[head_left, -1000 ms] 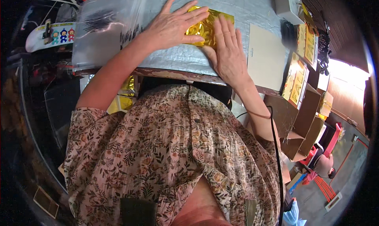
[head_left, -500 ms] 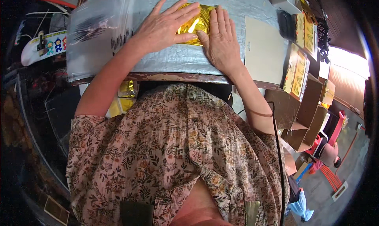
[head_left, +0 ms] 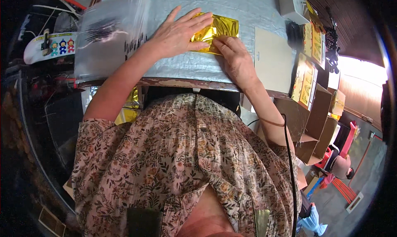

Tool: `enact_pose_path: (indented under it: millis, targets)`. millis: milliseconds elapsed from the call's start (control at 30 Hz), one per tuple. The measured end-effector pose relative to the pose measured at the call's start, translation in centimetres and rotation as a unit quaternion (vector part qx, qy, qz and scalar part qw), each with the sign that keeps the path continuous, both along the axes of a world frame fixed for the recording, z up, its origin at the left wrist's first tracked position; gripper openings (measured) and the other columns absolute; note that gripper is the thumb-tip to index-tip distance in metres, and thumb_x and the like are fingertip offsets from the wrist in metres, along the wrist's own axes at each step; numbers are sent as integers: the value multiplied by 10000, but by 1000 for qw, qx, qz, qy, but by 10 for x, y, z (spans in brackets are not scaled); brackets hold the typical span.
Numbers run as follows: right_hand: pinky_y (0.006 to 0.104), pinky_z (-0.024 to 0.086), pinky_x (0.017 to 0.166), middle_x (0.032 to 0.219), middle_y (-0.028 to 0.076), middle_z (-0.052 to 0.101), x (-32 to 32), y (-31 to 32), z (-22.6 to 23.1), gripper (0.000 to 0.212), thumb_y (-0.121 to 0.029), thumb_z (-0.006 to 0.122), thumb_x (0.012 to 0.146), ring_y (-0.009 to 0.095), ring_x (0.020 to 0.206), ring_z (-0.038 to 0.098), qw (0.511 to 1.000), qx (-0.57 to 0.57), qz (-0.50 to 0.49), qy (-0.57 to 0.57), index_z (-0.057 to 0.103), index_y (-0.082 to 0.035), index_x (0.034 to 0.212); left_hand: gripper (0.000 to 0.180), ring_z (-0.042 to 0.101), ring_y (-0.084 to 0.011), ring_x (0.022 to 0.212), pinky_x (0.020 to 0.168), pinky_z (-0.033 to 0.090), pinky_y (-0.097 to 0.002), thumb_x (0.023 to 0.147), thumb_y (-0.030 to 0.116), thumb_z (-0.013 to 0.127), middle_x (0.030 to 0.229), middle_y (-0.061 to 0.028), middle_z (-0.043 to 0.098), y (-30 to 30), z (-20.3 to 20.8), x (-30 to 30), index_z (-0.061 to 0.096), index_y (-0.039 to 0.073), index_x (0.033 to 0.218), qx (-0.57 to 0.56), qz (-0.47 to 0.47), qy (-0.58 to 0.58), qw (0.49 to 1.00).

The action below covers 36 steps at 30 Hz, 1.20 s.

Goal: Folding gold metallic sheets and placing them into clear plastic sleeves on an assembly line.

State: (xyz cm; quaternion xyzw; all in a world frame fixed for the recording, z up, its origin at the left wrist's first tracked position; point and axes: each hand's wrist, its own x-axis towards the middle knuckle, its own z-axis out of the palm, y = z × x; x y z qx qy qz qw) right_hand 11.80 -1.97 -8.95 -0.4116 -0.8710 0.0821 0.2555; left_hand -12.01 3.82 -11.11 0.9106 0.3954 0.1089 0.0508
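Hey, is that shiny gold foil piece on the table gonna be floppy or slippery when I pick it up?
The gold foil piece is probably floppy, given its creased, wavy surface. It lies flat and looks thin, so likely light. Its glossy finish may feel slippery.

Left hand [head_left: 175, 35] lies palm-down and splayed; right hand [head_left: 237, 60] is curled

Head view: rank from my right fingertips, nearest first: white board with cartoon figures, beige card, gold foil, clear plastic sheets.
1. gold foil: touching the right hand, at its fingertips
2. beige card: just right of that hand, on the table
3. clear plastic sheets: left, beyond the left hand
4. white board: far left, past the sheets
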Motion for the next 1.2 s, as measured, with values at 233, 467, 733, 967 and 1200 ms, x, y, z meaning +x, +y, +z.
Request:
enact_pose_path:
  millis: [233,467,733,967,1200]
  targets:
    - [405,539,872,1114,136,651,2,0,5,360,92,604,819,355,994,628,998,-49,5,40,696,3,1156,684,234,-255,1536,1229,114,-595,933,429,662,1628,-34,347,1,10,-2,419,157,1512,-41,-16,-134,990]
    - [431,533,862,1111,155,637,2,-2,12,330,16,630,847,371,986,615,998,-38,23,35,668,28,1174,224,292,-243,1518,1185,143,-707,816,248,760,1514,-40,497,-17,39,2,712,100,976,100,-126,-60,985]
    - [414,521,814,1037,139,646,-1,-4,9,266,-37,678,852,373,971,605,997,24,-30,-60,674,2,1115,113,386,-236,1478,1219,173,-624,870,109,702,1474,-11,555,-7,58,10,641,56,790,64,-141,-89,984]
    - [234,502,772,958,45,746,8,-16,67,192,-118,690,968,67,844,657,808,-361,-162,438,738,42,1063,797,373,-242,1455,1184,327,-397,922,348,738,1536,-147,447,-8,72,-5,327,51,1537,-413,4,-599,686]
    - [198,484,743,934,38,745,10,-19,51,178,-82,711,941,74,807,652,677,-366,-150,621,736,31,1077,544,571,-208,1267,1084,465,-384,992,309,669,1384,-88,570,-38,55,41,482,4,1401,-540,-1,-687,486]
